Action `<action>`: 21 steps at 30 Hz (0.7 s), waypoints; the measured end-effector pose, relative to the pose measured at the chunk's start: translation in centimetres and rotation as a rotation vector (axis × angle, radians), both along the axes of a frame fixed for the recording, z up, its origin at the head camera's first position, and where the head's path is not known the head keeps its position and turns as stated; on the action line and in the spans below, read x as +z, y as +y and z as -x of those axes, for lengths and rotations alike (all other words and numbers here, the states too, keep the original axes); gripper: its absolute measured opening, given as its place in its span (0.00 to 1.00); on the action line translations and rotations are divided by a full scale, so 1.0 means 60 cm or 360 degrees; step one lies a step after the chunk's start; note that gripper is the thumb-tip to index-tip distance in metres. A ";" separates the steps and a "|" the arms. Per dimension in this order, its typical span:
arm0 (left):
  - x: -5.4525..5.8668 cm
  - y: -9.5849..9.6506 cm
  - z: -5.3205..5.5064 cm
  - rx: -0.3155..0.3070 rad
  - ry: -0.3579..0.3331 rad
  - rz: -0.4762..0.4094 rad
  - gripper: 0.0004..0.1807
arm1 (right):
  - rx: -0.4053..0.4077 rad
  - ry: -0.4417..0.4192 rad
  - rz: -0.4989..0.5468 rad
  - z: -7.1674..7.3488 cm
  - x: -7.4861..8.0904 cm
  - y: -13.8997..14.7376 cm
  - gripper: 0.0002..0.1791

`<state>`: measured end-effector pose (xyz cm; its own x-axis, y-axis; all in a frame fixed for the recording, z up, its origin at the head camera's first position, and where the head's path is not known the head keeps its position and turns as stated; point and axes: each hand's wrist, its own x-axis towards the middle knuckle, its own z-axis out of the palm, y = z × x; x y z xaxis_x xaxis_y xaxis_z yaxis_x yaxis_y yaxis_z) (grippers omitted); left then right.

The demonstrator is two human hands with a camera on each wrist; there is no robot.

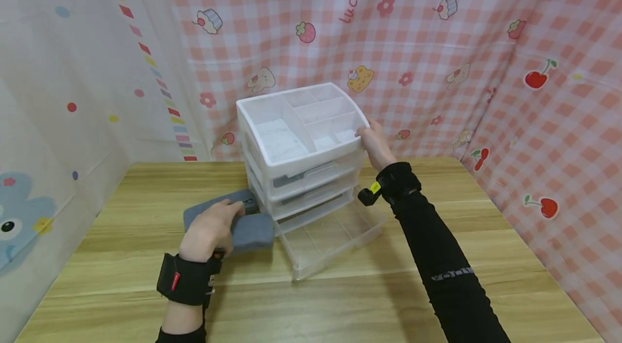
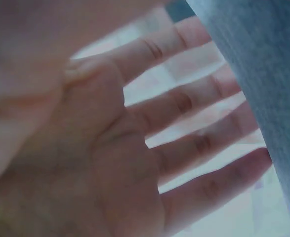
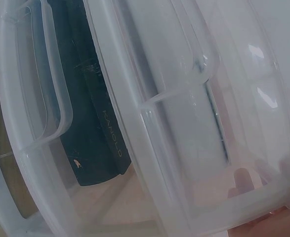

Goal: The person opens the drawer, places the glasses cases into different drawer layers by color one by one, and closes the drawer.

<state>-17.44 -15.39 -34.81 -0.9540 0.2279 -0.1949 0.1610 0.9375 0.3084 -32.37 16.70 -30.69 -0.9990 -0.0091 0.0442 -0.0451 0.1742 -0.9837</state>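
A white plastic drawer organizer stands on the table, its clear bottom drawer pulled out at the front. My right hand grips the organizer's top right edge, fingers over the rim. To the left of the organizer, my left hand holds a grey-blue fabric-covered case. Behind that hand lies a grey-blue piece with dark lettering; whether both pieces belong together I cannot tell. In the left wrist view, my fingertips touch the grey fabric surface.
Through the clear drawer fronts in the right wrist view, a dark box with lettering shows inside the organizer. The wooden table ends at a pink checked curtain behind and a white one on the left.
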 end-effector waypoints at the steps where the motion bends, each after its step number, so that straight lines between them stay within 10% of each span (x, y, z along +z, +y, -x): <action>1: 0.004 0.003 -0.003 -0.0017 0.0004 -0.0011 0.38 | -0.0001 0.0003 -0.0001 0.000 0.000 0.000 0.37; 21: 0.031 0.067 -0.039 -0.0393 0.0491 -0.0103 0.36 | -0.0031 0.0010 0.0003 0.000 0.000 0.000 0.35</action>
